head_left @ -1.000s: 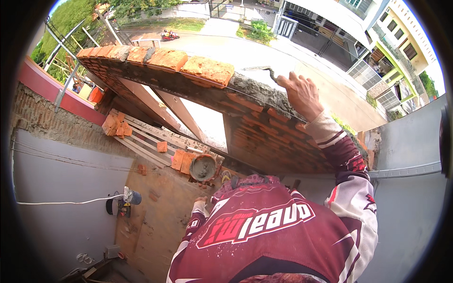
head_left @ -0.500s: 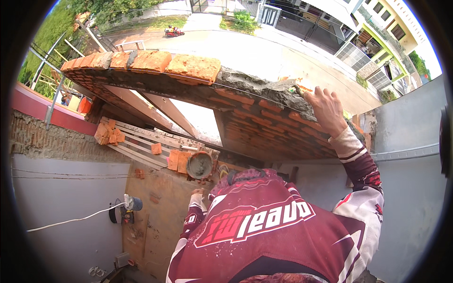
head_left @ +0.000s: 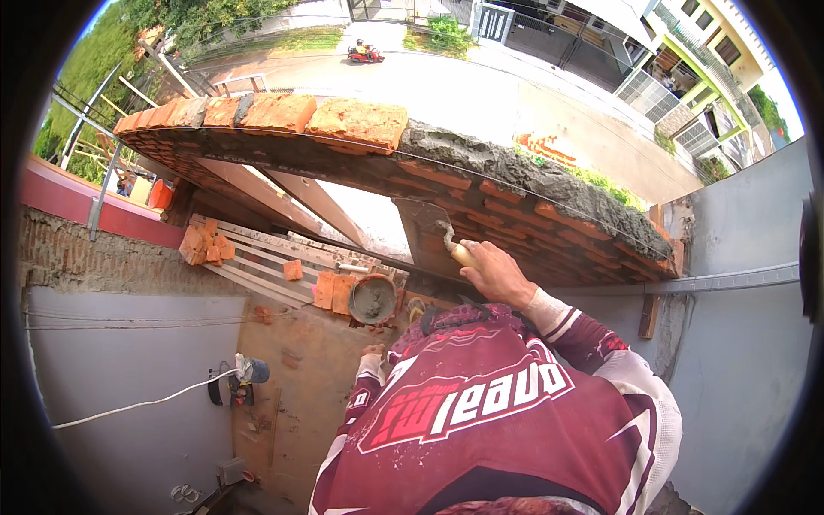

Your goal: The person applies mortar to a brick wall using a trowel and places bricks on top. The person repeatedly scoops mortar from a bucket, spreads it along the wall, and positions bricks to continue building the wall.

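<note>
My right hand [head_left: 498, 275] is closed around the pale handle of a trowel [head_left: 421, 230]. Its grey blade hangs in front of the inner face of the brick wall [head_left: 515, 225], below the top edge. Grey mortar [head_left: 532, 172] lies along the right part of the wall's top, with a thin string line running beside it. Orange bricks [head_left: 356, 124] sit in a row on the left part. Low beside my body, my left hand [head_left: 372, 350] shows only in part, near a round bucket of mortar [head_left: 373, 299]; its fingers are too small to make out.
Bricks [head_left: 206, 243] lie on wooden planks [head_left: 249, 262] to the left. Farther down hangs a bluish container [head_left: 251, 370] by a white cable [head_left: 142, 410]. Beyond the wall is a street with a red motorbike [head_left: 366, 55]. A grey wall [head_left: 742, 343] stands at the right.
My right hand has come down and left from the mortared wall top, bringing the trowel in front of the wall. The motorbike has moved right along the street.
</note>
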A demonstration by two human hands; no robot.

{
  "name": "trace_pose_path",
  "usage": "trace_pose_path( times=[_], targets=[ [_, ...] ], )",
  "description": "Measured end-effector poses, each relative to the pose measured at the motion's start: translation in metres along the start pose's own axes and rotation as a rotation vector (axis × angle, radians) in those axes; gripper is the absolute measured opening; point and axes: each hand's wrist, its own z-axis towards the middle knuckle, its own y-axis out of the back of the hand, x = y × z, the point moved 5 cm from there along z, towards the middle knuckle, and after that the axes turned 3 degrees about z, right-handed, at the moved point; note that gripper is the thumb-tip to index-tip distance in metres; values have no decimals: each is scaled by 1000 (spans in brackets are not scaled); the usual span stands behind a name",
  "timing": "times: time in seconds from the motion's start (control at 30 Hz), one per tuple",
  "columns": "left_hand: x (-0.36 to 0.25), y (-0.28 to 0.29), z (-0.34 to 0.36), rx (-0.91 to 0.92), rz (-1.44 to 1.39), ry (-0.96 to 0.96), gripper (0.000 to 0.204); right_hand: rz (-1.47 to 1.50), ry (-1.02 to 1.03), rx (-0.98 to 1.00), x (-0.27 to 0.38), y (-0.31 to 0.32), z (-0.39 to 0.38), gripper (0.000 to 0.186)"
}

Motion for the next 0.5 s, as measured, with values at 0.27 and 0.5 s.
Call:
trace_pose_path(
  times=[0.27,0.5],
  targets=[
    [-31,38,-9,9,362,-328,31,205,-130,-382,-22,-27,36,55],
    [-18,61,23,40,229,-127,48,209,-175,-579,-92,-16,-45,56]
  ],
)
